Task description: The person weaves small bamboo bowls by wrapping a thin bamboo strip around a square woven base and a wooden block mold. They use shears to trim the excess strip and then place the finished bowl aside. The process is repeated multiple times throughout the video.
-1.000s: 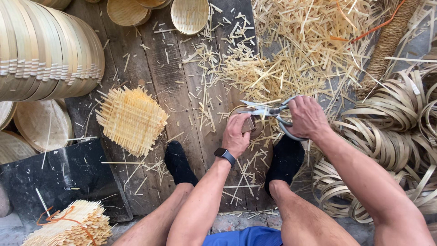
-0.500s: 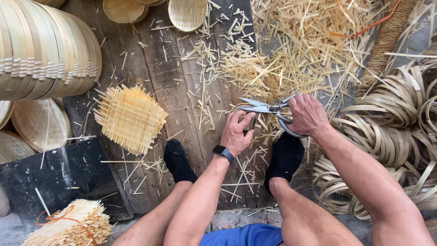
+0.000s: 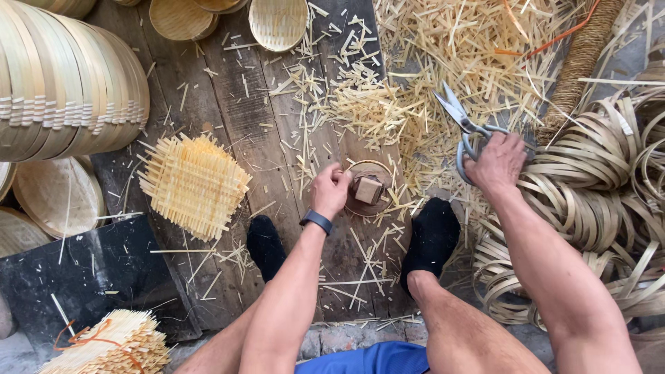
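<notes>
Head view, looking down between our knees: we list the round wooden disc (image 3: 369, 188) with its small block on top as the landmark, lying on the plank floor (image 3: 228, 104) between our two black-socked feet (image 3: 432, 235). Left hand (image 3: 330, 190): fingers bent and closed on the disc's left edge, touching it; a dark wristband (image 3: 316, 221) sits just below. Right hand (image 3: 496, 163): to the right of the disc and apart from it, fingers curled through the handles of grey metal scissors (image 3: 463, 125), whose blades stand slightly parted and point up and left. Beyond the disc, a wide litter of pale bamboo offcuts (image 3: 429, 62). Left of the disc, one square woven bamboo mat (image 3: 194, 183) with loose strip ends. Far left, a stack of bamboo hoops or rims (image 3: 69, 83) lying on its side. Right of the disc, past the right hand, coiled bamboo strips (image 3: 596, 166) in heaps. Above and left of the disc, small round woven baskets (image 3: 278, 22). Lower left, a tied bundle of thin splints (image 3: 111, 343) beside a black sheet (image 3: 83, 266).
</notes>
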